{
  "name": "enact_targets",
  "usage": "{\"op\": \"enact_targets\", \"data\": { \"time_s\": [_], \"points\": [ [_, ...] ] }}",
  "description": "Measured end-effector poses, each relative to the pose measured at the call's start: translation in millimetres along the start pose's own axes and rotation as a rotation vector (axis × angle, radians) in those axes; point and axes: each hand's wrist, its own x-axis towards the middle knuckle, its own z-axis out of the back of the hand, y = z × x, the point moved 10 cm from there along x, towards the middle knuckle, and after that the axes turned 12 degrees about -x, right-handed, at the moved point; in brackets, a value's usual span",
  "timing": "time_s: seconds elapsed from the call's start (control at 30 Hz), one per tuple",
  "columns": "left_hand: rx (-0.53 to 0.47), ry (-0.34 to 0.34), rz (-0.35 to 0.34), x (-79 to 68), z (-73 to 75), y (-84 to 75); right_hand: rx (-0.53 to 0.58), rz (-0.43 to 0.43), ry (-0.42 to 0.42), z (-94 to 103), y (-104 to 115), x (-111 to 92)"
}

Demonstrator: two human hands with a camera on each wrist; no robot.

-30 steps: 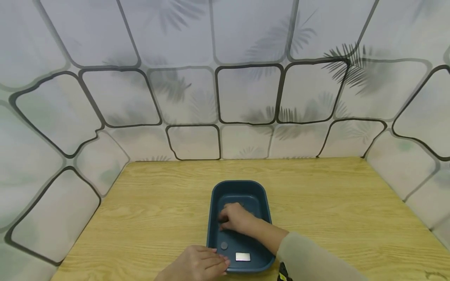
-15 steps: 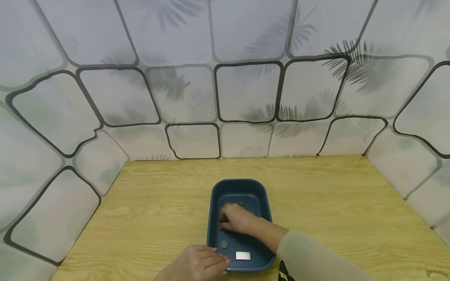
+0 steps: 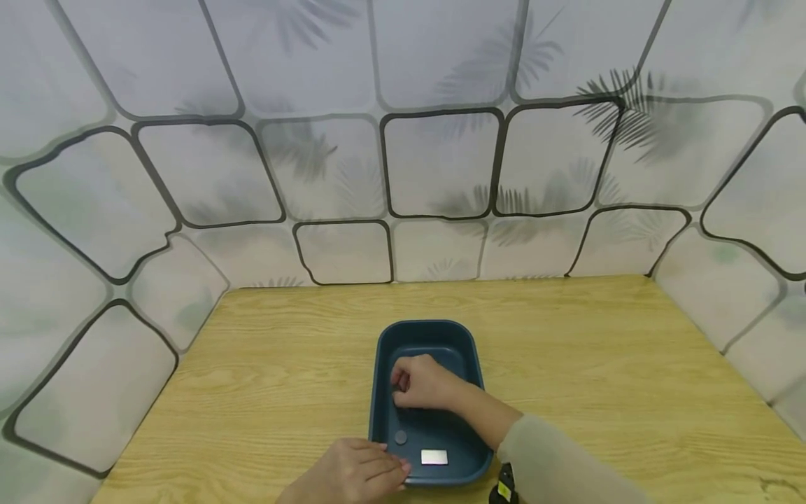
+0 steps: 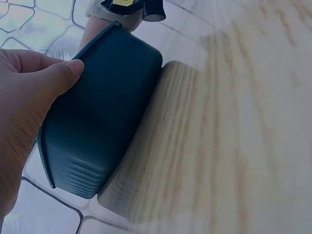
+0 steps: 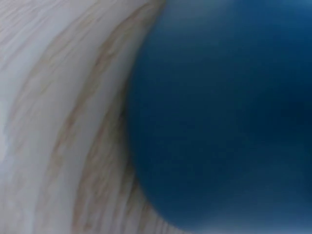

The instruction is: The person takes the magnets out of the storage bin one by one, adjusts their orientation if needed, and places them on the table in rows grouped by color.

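Observation:
A dark blue rectangular tray (image 3: 381, 420) with rounded corners stands on the wooden table. My left hand (image 3: 354, 470) grips its near left corner; in the left wrist view the thumb (image 4: 73, 70) presses the outer wall of the tray (image 4: 105, 102). Over the tray's middle is my right hand (image 3: 423, 381), its fingers curled toward the thumb. Something small and dark seems to be pinched between them, too small to make out. On the tray floor lie a small grey disc (image 3: 400, 437) and a shiny silver rectangular plate (image 3: 434, 457). The right wrist view shows only the blurred tray (image 5: 204, 117).
The wood-grain table (image 3: 283, 364) spreads out on both sides of the tray. A pale wall covering with a stone pattern (image 3: 450, 168) encloses the back and both sides. A black wrist device (image 3: 504, 486) shows by the right sleeve.
My right hand has risen slightly from the tray floor, and its fingers now show curled. A grey disc seen beyond it half a second ago is hidden. The left hand stays put.

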Motion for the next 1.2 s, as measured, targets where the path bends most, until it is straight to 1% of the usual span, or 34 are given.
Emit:
{"op": "enact_targets", "data": {
  "time_s": [0.1,0.23,0.27,0.33,0.37,0.53,0.67,0.77,0.9,1.07,1.2],
  "points": [
    [0.000,-0.010,-0.002,0.0,0.5,-0.1,0.162,-0.054,-0.033,3.7,-6.9,1.0],
    [0.016,-0.028,-0.023,0.3,1.2,-1.2,0.482,-0.142,-0.049,8.0,-16.2,-0.9],
    [0.024,-0.033,-0.032,0.2,1.4,-1.8,0.546,-0.150,-0.055,9.3,-17.8,-1.5],
    [0.021,-0.033,-0.031,0.1,1.3,-1.5,0.647,-0.156,-0.062,11.4,-19.7,-2.3],
    [0.020,-0.033,-0.030,0.0,1.4,-1.5,0.672,-0.156,-0.067,12.6,-20.1,-2.5],
    [0.018,-0.031,-0.022,0.2,1.8,-1.3,0.728,-0.139,-0.088,15.9,-20.5,-2.4],
    [0.031,-0.038,-0.041,0.8,2.1,-3.1,0.740,-0.135,-0.109,21.2,-21.4,-4.6],
    [0.052,-0.046,-0.072,1.4,1.9,-5.3,0.731,-0.138,-0.138,28.5,-25.5,-9.4],
    [0.056,-0.056,-0.084,1.4,1.9,-6.0,0.734,-0.133,-0.186,43.0,-31.1,-17.1],
    [0.039,-0.058,-0.068,0.2,2.2,-4.8,0.787,-0.108,-0.234,59.7,-36.6,-24.8],
    [0.032,-0.061,-0.062,-0.1,2.8,-4.2,0.851,-0.081,-0.233,63.4,-38.8,-27.8]
  ]
}}
